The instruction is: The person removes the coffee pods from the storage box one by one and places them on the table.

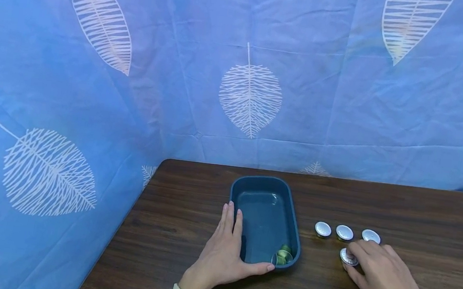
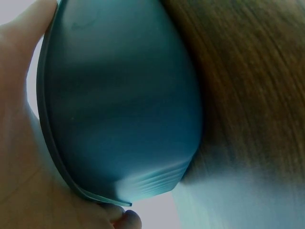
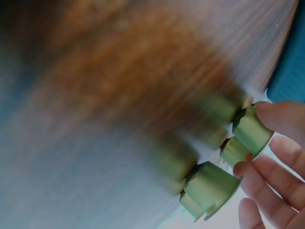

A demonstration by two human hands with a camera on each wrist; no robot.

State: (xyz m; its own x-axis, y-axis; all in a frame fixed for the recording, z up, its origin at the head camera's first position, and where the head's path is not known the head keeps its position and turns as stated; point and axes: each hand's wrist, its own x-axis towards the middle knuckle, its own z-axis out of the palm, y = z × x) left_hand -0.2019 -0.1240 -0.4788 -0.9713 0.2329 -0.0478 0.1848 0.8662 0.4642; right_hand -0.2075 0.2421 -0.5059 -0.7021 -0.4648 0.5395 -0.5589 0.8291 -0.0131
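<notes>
My left hand [image 1: 224, 254] lies along the left side of a dark blue plastic bin [image 1: 296, 234], fingers straight over the long rim and thumb at the near rim. Seen from the left wrist, the bin's outer wall [image 2: 124, 105] fills the space beside the palm. Green coffee capsules [image 1: 283, 256] lie in the bin's near right corner. With thumb and fingertips, my right hand [image 1: 384, 274] pinches a coffee capsule [image 1: 349, 257], silver lid up. From the right wrist, that capsule's green body [image 3: 252, 130] shows between thumb and fingers, close over the table.
Three more silver-lidded capsules stand in a row behind the right hand: a left one [image 1: 322, 229], a middle one [image 1: 344, 232] and a right one [image 1: 371, 236] partly behind the knuckles. A dark wooden table [image 1: 180, 206] carries everything. Blue leaf-print cloth [image 1: 203, 88] hangs behind it.
</notes>
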